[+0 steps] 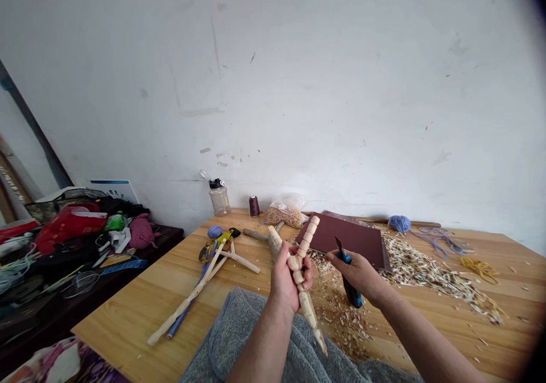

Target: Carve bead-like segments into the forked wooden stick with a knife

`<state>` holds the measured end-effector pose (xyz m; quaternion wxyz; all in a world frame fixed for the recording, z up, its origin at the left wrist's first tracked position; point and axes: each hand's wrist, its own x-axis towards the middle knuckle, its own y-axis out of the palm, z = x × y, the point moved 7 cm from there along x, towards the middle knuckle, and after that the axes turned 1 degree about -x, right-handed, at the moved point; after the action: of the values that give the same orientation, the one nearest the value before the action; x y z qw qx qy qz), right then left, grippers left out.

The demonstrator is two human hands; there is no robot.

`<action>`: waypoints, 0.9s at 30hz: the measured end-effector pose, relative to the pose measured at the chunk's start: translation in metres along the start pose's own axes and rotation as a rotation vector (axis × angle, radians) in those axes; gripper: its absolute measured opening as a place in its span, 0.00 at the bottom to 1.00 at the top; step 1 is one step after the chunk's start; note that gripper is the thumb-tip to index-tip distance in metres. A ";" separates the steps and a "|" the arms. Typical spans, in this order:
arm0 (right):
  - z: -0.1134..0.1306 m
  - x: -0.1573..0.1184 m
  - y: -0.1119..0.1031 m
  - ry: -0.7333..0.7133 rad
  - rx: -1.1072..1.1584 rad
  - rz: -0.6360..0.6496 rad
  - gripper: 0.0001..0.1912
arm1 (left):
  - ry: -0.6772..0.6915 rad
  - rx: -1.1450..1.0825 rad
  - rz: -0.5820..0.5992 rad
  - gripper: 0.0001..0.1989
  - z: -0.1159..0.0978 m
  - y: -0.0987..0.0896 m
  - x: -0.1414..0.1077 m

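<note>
My left hand (285,280) is wrapped round a peeled, forked wooden stick (307,309) with rings and notches carved along it. Its two prongs point up and away, while the tapered lower end hangs over a grey towel (243,320). To the right, my right hand (362,274) grips a knife (352,293) with a blue and black handle. The short blade points upward, apart from the wood. Loose wood chips (341,320) lie on the table below the knife.
A maroon sheet (345,238) lies behind the hands, beside heaped shavings (426,266). Other forked sticks (187,300) rest at left. Along the wall stand a bottle (219,199), a thread spool (254,206) and a plastic bag (285,209). A blue yarn ball (399,223) sits far right.
</note>
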<state>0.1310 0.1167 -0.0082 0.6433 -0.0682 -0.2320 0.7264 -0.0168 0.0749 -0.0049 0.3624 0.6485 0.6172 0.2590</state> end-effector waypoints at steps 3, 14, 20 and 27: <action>-0.003 0.000 -0.006 0.060 0.199 -0.039 0.22 | 0.002 0.037 -0.020 0.14 0.000 -0.002 0.001; 0.036 -0.024 0.015 0.015 0.352 0.255 0.20 | -0.051 0.073 -0.027 0.20 0.006 -0.003 0.001; 0.039 -0.022 0.007 0.038 0.295 0.149 0.24 | -0.067 0.075 0.013 0.13 0.014 0.001 -0.002; 0.045 -0.023 -0.006 0.096 0.703 -0.021 0.20 | 0.002 0.226 0.248 0.12 0.019 0.029 -0.018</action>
<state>0.1222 0.0834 0.0297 0.6451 0.1257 0.0619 0.7512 0.0140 0.0546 0.0087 0.2518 0.7560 0.5582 0.2311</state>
